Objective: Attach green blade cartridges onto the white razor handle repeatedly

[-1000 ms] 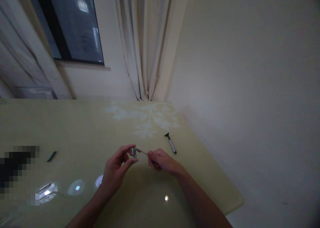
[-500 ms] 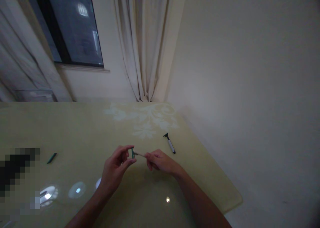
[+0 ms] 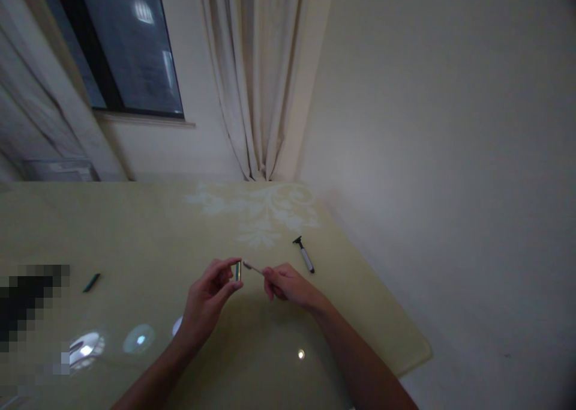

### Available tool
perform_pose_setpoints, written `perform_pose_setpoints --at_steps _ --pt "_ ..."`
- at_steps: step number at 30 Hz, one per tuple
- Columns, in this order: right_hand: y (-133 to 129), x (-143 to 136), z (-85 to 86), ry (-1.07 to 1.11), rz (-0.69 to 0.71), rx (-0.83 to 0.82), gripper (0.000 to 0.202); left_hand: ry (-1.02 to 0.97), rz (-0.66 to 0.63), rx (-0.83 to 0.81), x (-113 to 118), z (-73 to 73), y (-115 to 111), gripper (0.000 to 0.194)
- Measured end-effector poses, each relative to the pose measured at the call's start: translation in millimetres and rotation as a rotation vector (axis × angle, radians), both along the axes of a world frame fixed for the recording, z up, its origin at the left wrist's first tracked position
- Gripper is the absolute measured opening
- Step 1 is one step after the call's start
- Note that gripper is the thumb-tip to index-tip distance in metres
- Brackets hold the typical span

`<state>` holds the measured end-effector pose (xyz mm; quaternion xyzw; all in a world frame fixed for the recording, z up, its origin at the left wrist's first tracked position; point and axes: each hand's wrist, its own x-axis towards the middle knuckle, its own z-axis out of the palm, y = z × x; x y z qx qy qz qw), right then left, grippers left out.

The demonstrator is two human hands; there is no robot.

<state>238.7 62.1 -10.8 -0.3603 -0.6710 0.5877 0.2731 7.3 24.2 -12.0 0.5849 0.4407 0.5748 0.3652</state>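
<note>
Between the thumb and fingertips of my left hand (image 3: 211, 284) stands a small green razor cartridge (image 3: 238, 271), held upright by its two ends, with a yellowish strip along it. My right hand (image 3: 288, 284) pinches a thin pale stick (image 3: 254, 268) with a thicker greyish tip, much like a cotton swab. That tip is just right of the cartridge's upper part, with a slight gap between them. Beyond my right hand, a razor handle (image 3: 306, 257) with a black T-shaped top and grey grip lies on the table.
A narrow dark green piece (image 3: 92, 283) lies on the glossy yellowish table (image 3: 148, 236) at left. A blurred-out dark patch (image 3: 31, 302) covers the far left. The table's right edge runs near a plain wall (image 3: 427, 158); curtains (image 3: 256, 86) hang behind.
The stick's tip has come off the cartridge and risen slightly. The cartridge has turned a little, showing more of its yellowish strip. The view has shifted slightly.
</note>
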Motion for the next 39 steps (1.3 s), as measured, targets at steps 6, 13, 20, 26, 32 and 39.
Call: perform_pose_setpoints --at_steps 6,13,20,26,32,39 --pt "1.8 0.7 -2.1 -0.050 0.012 0.029 0.075 -0.002 0.006 -0.001 0.7 1.9 0.1 0.032" --pt "0.0 -4.0 0.2 0.035 0.042 -0.028 0.077 -0.010 0.015 0.010 0.9 3.9 -0.2 0.034" --pt "0.7 -4.0 1.3 0.064 -0.030 -0.022 0.078 0.016 0.006 0.017 1.8 1.3 1.2 0.033" --pt "0.5 -2.1 3.7 -0.023 0.023 0.062 0.074 0.004 0.004 0.017 0.8 0.0 1.2 0.033" --pt "-2.8 -3.9 4.9 0.048 -0.002 0.015 0.077 -0.005 0.006 0.013 -0.2 2.2 -0.2 0.035" --pt "-1.9 0.0 4.8 0.032 -0.025 0.058 0.076 -0.010 0.039 0.010 -1.1 1.5 0.2 0.034"
